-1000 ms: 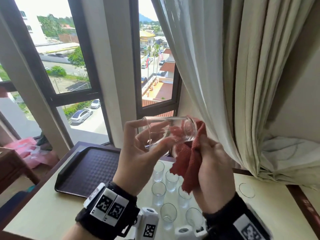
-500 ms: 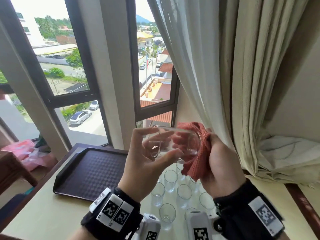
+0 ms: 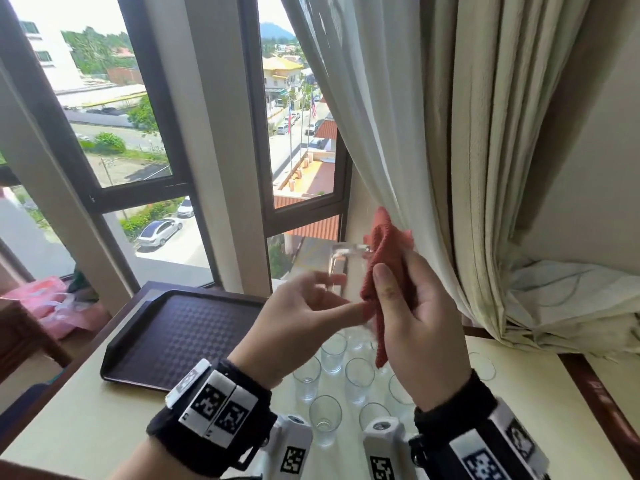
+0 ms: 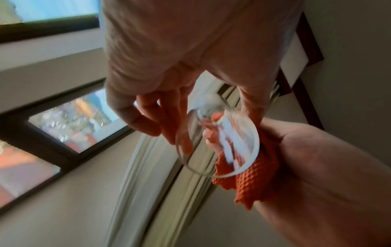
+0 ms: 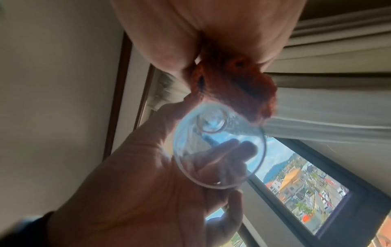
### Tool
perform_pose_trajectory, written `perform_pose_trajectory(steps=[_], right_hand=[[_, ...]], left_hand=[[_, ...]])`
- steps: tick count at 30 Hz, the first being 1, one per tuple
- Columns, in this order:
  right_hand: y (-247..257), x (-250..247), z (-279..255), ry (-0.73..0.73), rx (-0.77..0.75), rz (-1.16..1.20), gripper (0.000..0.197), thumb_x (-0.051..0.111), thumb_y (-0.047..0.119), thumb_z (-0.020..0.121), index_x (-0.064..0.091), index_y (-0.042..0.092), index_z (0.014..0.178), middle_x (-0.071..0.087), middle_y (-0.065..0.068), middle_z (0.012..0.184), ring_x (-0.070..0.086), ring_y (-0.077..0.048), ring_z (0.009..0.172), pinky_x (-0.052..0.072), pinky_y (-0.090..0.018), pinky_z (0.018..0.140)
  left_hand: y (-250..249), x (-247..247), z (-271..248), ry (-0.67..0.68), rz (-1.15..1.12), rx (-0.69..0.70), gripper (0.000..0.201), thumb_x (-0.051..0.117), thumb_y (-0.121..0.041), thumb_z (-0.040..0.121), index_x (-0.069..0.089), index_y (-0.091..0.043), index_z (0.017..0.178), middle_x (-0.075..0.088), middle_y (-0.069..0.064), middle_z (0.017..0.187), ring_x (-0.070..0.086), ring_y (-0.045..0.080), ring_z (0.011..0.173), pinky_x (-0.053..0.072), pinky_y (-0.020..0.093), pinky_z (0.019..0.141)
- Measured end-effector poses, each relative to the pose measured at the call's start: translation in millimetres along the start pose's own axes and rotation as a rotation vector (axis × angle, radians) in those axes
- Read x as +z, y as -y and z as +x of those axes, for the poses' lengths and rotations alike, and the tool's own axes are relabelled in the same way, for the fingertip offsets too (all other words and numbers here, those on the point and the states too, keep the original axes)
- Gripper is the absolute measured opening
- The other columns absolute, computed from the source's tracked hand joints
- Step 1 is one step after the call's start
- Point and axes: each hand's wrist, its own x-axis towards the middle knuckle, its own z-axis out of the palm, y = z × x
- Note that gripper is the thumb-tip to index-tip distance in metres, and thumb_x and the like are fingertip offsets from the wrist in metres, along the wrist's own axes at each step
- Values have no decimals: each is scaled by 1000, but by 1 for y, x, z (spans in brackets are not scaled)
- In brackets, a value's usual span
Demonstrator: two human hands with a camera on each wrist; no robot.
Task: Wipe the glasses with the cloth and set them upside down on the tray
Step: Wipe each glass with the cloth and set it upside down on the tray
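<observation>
A clear glass (image 3: 346, 268) is held above the table with its thick base uppermost. My left hand (image 3: 346, 294) grips it between thumb and fingers. Its round mouth faces the left wrist camera (image 4: 217, 147) and the right wrist camera (image 5: 220, 150). Gripped in my right hand (image 3: 394, 271), a red knitted cloth (image 3: 384, 268) presses against the glass's right side, my thumb lying on it. The cloth bunches behind the glass (image 4: 253, 175) and above it (image 5: 232, 86). A dark brown tray (image 3: 114, 362) lies on the table to the left with nothing on it.
Several more clear glasses (image 3: 332, 355) stand mouth up on the cream table (image 3: 69, 427) under my hands. One more glass (image 3: 481, 367) stands apart to the right. A pale curtain (image 3: 433, 168) hangs just behind my right hand. Windows (image 3: 138, 133) fill the far side.
The glass has turned from lying sideways to base up. The cloth has shifted from the base end to the glass's right side, and both hands have lowered slightly.
</observation>
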Motion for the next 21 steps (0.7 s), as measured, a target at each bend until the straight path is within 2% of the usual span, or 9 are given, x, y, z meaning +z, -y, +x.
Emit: perform_pose_trajectory(steps=[2,3,6,9,13,14,16,19,21], right_hand=[[-1,-3,-1,56,-74,-39,40,55,33,105,59,28,144,72,20,119,69,2,107,56,-16,87],[-3,-5,-2,70,-106,-50,39,54,32,106,58,27,145,72,20,121,69,3,108,56,-15,88],[-11,-8,-10,66,-199,-90,41,50,28,110,52,23,151,66,21,132,65,5,114,52,-11,91],[-17,-8,-24,0,-264,-75,46,55,23,104,47,25,149,60,17,134,64,1,114,50,-12,91],[-15,-5,-30,2,-439,-202,36,60,25,102,62,25,138,48,3,133,64,-13,104,55,-26,90],[-13,-4,-28,-7,-466,-234,35,61,27,102,65,25,136,44,2,133,61,-11,102,55,-25,89],[-6,-3,-23,-1,-520,-293,32,59,28,103,70,23,133,41,2,129,54,-8,100,53,-22,88],[6,-3,-17,125,-601,-439,32,48,29,108,73,20,127,53,3,124,56,-22,89,48,-31,88],[17,-6,-17,265,-621,-528,29,44,29,109,68,24,125,57,10,118,49,-19,87,46,-32,84]], left_hand=[[1,3,0,55,-51,-40,72,93,-47,68,70,-14,128,81,10,102,76,24,96,59,44,92],[2,4,-1,61,-107,-55,66,92,-39,72,70,-11,128,81,12,104,75,28,98,58,48,97],[2,5,-5,-3,-398,-90,64,90,-23,75,64,-4,131,79,20,113,72,34,100,56,45,103],[-1,2,-5,-34,-680,-58,61,85,-30,84,62,3,130,74,25,122,68,33,108,55,43,106],[-3,-5,-6,23,-772,-5,85,84,-41,81,54,11,140,75,22,109,70,30,101,57,37,102],[-2,-6,-8,57,-787,9,86,85,-44,82,53,11,140,69,28,114,66,34,105,57,38,102],[-1,-7,-11,116,-805,33,69,78,-45,89,65,5,134,61,31,117,63,36,107,58,37,99],[-2,-9,-16,163,-740,75,44,68,-43,92,78,-6,113,63,23,102,68,27,87,61,34,85],[-3,-12,-18,170,-714,72,40,74,-44,88,79,-10,108,64,23,102,69,28,86,62,36,83]])
